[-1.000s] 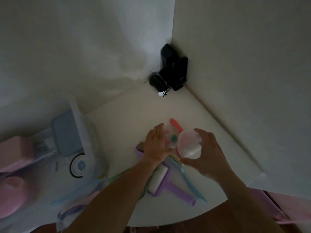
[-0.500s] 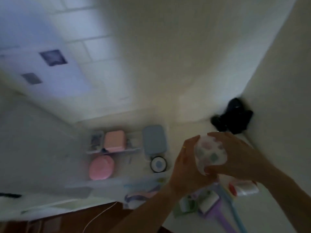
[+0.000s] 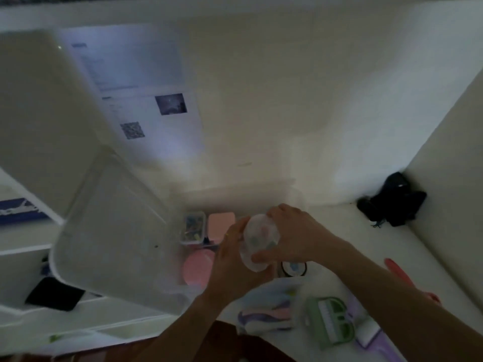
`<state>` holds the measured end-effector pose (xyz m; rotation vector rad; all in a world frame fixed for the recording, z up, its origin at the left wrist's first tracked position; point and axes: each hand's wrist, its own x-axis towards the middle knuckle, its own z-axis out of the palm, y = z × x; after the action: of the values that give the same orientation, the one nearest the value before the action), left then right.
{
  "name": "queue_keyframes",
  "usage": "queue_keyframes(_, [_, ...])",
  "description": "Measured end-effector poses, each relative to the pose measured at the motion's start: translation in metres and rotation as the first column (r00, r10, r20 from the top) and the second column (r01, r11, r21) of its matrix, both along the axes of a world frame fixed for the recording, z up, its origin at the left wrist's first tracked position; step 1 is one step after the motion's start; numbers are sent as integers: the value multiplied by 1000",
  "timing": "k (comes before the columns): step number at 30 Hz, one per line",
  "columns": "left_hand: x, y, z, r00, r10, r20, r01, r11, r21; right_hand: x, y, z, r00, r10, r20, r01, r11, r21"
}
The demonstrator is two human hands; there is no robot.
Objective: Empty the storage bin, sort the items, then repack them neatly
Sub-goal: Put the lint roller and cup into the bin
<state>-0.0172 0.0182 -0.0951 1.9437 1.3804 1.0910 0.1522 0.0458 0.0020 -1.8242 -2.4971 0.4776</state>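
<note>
Both my hands hold a clear plastic jar [image 3: 257, 244] above the open storage bin [image 3: 112, 231]: left hand [image 3: 232, 259] cupped round its side, right hand [image 3: 292, 236] gripping from the other. Pink containers [image 3: 222, 227] sit just behind my left fingers.

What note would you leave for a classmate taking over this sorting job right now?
Left hand and right hand both grip the small translucent plastic jar, held above the clear plastic storage bin.
In the bin already: pink square box, pink round case, small clear box of coloured bits.
On the white table, unpacked: green brush, purple lint roller, red-handled tool.
Left: set the jar in, pack the rest.
</note>
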Motion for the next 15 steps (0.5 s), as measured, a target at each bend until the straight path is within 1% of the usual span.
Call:
queue_keyframes(2, [-20,7,0,989,-59,138,72,993,-94,-12,5,5,998,46,-38,-48,998,-38])
queue_keyframes(4, [-38,15,0,950,-115,290,170,971,-171,-21,11,11,990,84,-109,-95,990,-102])
queue_keyframes(6, [-54,22,8,904,-141,403,263,928,-265,-25,18,20,978,132,-164,-158,975,-157])
queue_keyframes(8, [-59,25,25,844,-99,527,338,860,-381,-26,27,28,961,135,-240,-190,956,-222])
queue_keyframes(9, [-58,25,33,813,-30,581,349,824,-446,-28,31,32,948,121,-295,-198,949,-245])
queue_keyframes(10, [-57,25,41,739,50,671,394,776,-492,-29,36,34,935,114,-337,-206,946,-251])
queue_keyframes(11, [-54,25,47,593,92,800,522,712,-469,-31,39,37,921,116,-373,-218,945,-244])
queue_keyframes(12, [-51,25,49,414,136,900,653,645,-398,-34,42,39,912,129,-390,-232,946,-229])
queue_keyframes(13, [-48,24,51,249,227,941,731,594,-337,-35,45,39,902,148,-405,-250,945,-211])
queue_keyframes(14, [-48,27,50,178,314,932,756,563,-334,-34,47,40,895,168,-413,-269,942,-202])
queue_keyframes(15, [-47,32,51,186,367,912,764,530,-369,-34,50,39,890,179,-420,-285,936,-205])
